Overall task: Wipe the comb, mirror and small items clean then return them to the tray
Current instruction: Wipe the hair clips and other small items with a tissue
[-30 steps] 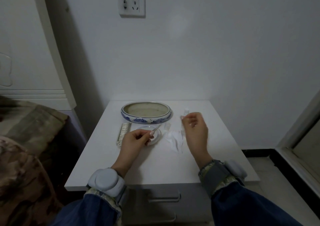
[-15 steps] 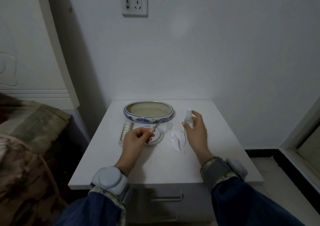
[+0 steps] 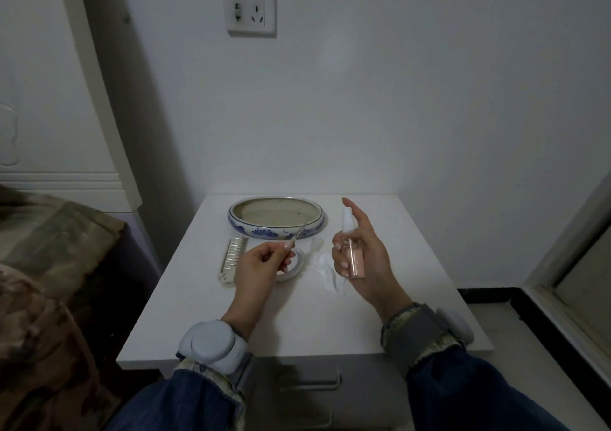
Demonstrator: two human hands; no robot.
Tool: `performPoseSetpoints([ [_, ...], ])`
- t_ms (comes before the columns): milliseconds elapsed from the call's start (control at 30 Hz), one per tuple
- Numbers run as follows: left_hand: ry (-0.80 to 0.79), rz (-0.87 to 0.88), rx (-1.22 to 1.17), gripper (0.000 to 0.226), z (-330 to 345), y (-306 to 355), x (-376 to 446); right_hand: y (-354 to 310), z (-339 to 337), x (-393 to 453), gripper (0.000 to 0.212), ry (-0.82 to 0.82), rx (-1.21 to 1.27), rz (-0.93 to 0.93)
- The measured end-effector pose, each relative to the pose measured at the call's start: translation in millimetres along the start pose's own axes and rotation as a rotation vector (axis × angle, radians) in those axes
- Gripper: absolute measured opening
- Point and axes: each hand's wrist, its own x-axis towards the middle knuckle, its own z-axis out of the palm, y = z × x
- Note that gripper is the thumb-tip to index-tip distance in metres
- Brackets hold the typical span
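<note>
Left hand [image 3: 261,265] pinched thin metal tool [image 3: 295,238] above mirror [image 3: 294,267]. Right hand [image 3: 360,258] clasped spray bottle [image 3: 352,249], index raised over nozzle, likely for wetting. Comb [image 3: 233,258], tissue [image 3: 327,273] lay beside empty tray [image 3: 310,229].

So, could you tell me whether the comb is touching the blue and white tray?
Apart. The head view shows bare white tabletop between the comb and the tray.

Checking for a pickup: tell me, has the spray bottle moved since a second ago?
Yes. The spray bottle, in the right hand, rose off the table, upright right of the tray.
</note>
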Motion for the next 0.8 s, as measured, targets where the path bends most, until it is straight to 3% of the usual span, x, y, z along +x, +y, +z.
performPoseSetpoints([
  [167,0.003,-0.016,-0.042,0.014,1.8,0.0,-0.5,-1.3,3.6,-3.2,0.044,-0.129,0.062,0.050],
  [333,-0.004,-0.028,-0.055,0.014,-0.1,-1.0,-0.5,0.0,6.3,-5.1,0.043,-0.092,-0.076,0.007],
  [467,0.002,-0.041,-0.058,0.015,1.1,-1.9,0.6,6.7,7.5,-5.5,0.045,0.054,-0.464,-0.097],
  [633,0.046,-0.060,-0.064,0.013,1.9,-2.3,0.8,24.5,4.8,-8.3,0.041,0.178,-1.156,-0.442],
  [800,0.041,-0.048,-0.043,0.012,5.3,-0.8,0.3,29.0,4.2,-7.5,0.040,0.309,-1.373,-0.739],
])
